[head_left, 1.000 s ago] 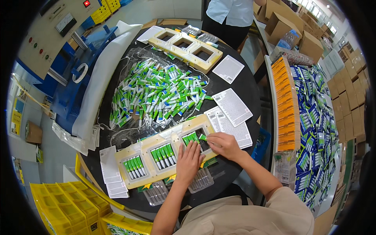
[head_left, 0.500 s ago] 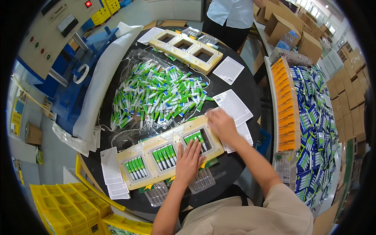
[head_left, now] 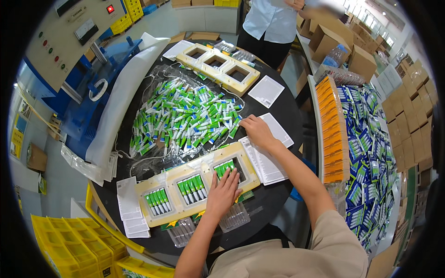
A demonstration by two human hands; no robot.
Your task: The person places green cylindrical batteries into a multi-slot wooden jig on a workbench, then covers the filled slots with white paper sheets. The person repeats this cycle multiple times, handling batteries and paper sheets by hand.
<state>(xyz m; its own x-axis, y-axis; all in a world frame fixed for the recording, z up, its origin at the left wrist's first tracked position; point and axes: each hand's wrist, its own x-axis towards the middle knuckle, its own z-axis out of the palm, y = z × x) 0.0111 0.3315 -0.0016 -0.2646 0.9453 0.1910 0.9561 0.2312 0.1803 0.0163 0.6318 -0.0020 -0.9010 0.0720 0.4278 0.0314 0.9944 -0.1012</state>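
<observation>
My left hand (head_left: 222,194) lies with its fingers stretched over the right opening of a cream three-window frame (head_left: 174,215). Under and beside those fingers are several small green-and-white tubes (head_left: 221,169), partly hidden. Rows of such tubes fill the middle opening (head_left: 192,187) and the left opening (head_left: 158,201), green ends away from me. At the right edge of a loose heap of tubes (head_left: 185,113), my right hand (head_left: 257,131) has its fingers bent together on the end of a small tube (head_left: 234,129); the fingertips are partly hidden.
White printed cards (head_left: 266,160) lie right of the frame, more cards (head_left: 129,199) left of it. Clear blister trays (head_left: 234,217) stick out below. A second frame (head_left: 218,65) stands at the back. Yellow crates (head_left: 74,241) are at lower left. A person (head_left: 271,23) stands beyond the table.
My right hand has moved from the frame's upper right corner out to the heap's edge, uncovering the cards. My left hand stays over the right opening. The view has shifted slightly.
</observation>
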